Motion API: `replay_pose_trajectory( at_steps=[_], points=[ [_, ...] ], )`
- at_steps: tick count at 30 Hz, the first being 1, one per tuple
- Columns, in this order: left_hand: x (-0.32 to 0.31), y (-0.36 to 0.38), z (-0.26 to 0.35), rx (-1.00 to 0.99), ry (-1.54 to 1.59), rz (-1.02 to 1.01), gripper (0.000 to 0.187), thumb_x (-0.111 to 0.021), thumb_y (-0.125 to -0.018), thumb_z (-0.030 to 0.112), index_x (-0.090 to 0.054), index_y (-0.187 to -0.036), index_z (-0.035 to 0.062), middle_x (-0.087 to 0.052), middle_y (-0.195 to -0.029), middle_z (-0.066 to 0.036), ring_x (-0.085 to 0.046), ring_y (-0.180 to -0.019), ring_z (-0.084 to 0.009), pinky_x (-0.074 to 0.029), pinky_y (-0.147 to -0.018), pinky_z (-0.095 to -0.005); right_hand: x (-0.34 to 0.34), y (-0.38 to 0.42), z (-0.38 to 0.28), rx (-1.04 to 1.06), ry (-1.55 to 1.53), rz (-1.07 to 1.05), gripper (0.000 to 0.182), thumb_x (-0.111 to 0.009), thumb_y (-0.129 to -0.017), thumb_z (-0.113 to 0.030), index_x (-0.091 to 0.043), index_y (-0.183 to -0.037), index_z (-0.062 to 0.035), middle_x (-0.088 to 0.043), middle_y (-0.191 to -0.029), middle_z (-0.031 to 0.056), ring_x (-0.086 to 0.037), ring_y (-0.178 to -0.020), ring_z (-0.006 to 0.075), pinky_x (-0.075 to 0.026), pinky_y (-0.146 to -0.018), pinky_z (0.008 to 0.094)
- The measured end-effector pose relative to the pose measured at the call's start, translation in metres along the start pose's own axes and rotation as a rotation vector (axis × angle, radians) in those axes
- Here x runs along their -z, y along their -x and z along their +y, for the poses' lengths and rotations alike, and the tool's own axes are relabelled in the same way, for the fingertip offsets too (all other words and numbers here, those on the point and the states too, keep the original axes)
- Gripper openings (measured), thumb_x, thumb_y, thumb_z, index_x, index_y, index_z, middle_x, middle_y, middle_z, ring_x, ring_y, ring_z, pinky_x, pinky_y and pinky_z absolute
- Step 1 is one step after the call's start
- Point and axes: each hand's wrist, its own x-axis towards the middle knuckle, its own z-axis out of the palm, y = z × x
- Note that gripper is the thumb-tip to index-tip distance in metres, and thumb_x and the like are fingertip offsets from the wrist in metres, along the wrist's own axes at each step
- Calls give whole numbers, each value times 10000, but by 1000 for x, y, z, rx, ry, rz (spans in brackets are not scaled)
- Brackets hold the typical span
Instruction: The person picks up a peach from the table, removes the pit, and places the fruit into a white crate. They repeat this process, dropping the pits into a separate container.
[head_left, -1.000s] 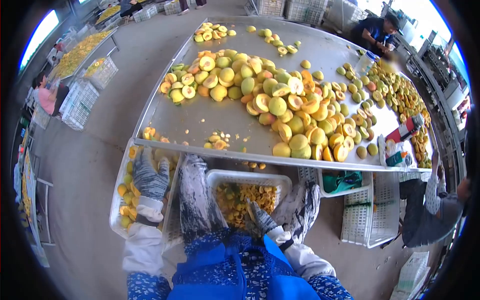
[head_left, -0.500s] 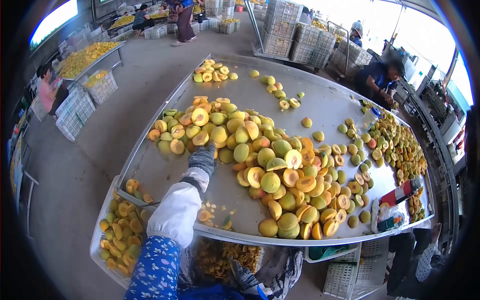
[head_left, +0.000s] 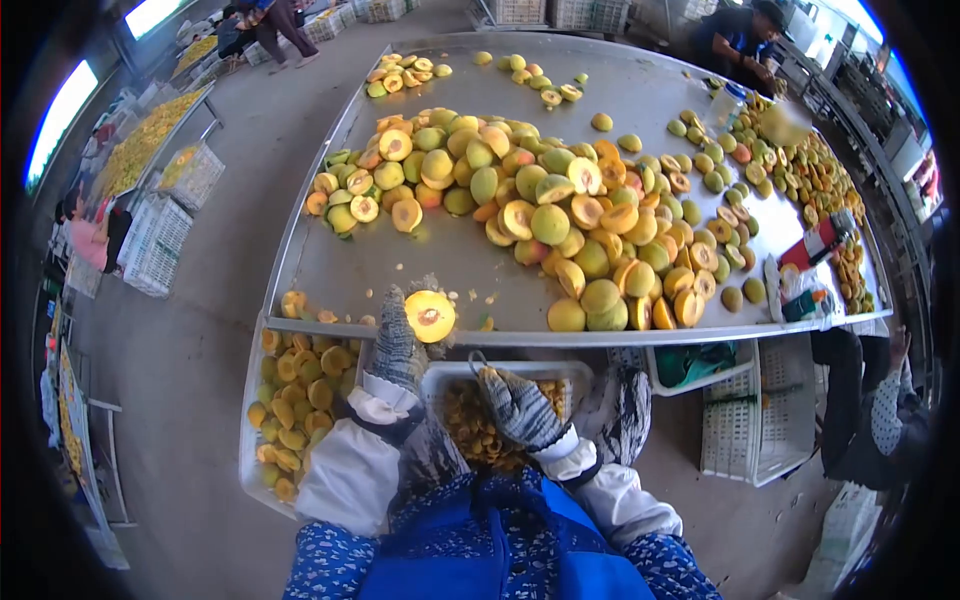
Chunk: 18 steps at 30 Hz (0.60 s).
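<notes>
My left hand [head_left: 396, 345], in a grey knit glove, holds a halved peach [head_left: 430, 315] cut side up at the near edge of the metal table [head_left: 400, 255]. My right hand [head_left: 516, 406], also gloved, is closed just below the table edge, and a thin dark tool tip [head_left: 474, 360] pokes out of it. It hovers over a white crate [head_left: 500, 372] of pits and scraps. A big pile of whole and halved peaches [head_left: 550, 215] covers the middle of the table.
A white crate of peach halves [head_left: 290, 400] sits lower left under the table edge. Empty crates [head_left: 755, 420] stand lower right beside a seated person [head_left: 870, 410]. Another person [head_left: 735, 40] works at the far end. More halves [head_left: 800, 170] line the right side.
My left hand reached out to the pile, then came back to the near edge holding a peach half. My right hand rose slightly over the scrap crate.
</notes>
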Motion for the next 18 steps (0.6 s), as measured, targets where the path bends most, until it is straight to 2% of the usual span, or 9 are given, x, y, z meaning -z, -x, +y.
replay_pose_trajectory(
  at_steps=[2,5,8,9,10,12,14,16,18],
  points=[
    [-8,23,-13,52,92,46,434,-470,-841,427,-528,-1029,41,-587,-917,-109,-589,-783,-205,-517,-639,-316,1,-4,-22,141,231,62,262,-412,-881,-160,-533,-1023,24,-583,-890,226,-561,-841,371,-456,-727,384],
    [-36,65,-10,-508,-544,-7,238,-500,-818,50,-526,-1043,-23,-585,-919,-99,-570,-814,-162,-479,-739,-259,-6,-1,-20,45,198,72,280,-402,-888,-211,-553,-959,14,-580,-852,234,-553,-798,389,-445,-667,418],
    [-28,66,-23,-711,-955,-12,248,-478,-837,164,-554,-978,-26,-576,-945,-124,-579,-805,-183,-497,-713,-281,-9,5,-19,-9,213,72,305,-391,-893,-253,-550,-957,-2,-573,-815,242,-545,-743,406,-431,-626,444],
    [-29,68,-26,-710,-952,-19,248,-478,-837,164,-554,-978,-26,-576,-945,-124,-579,-805,-183,-497,-713,-281,-9,7,-16,-48,303,-27,286,-431,-832,-134,-479,-1057,36,-557,-886,243,-546,-776,393,-447,-672,431],
    [-30,70,-29,-630,-779,-32,245,-463,-847,157,-550,-986,-24,-576,-946,-128,-577,-820,-187,-493,-724,-281,-10,8,-11,-87,392,-127,402,-471,-770,-15,-409,-1157,74,-541,-956,244,-547,-809,380,-462,-718,418],
    [-36,73,-36,-547,-607,-47,242,-449,-856,151,-546,-994,-22,-576,-947,-131,-575,-836,-191,-490,-734,-281,-18,12,-7,-57,394,-70,408,-481,-761,-33,-420,-1156,53,-540,-945,235,-542,-777,380,-458,-671,425],
    [-42,76,-43,-338,100,70,230,-443,-853,159,-561,-909,-30,-589,-852,-114,-577,-757,-183,-489,-683,-276,-23,15,-8,-3,456,-43,401,-470,-768,-52,-423,-1156,35,-539,-925,224,-540,-765,381,-455,-635,427],
    [-47,77,-45,-333,87,129,234,-442,-852,179,-560,-887,-21,-588,-827,-108,-576,-743,-185,-489,-675,-276,-26,19,1,89,524,-21,432,-471,-773,-57,-396,-1194,0,-538,-876,216,-544,-736,383,-454,-607,425],
    [-50,79,-46,-327,75,185,241,-441,-851,199,-558,-865,-12,-586,-802,-103,-576,-729,-188,-489,-666,-276,-25,21,-5,-58,392,-51,375,-444,-820,-85,-397,-1187,-24,-532,-833,204,-548,-701,373,-457,-604,407]
  ],
)
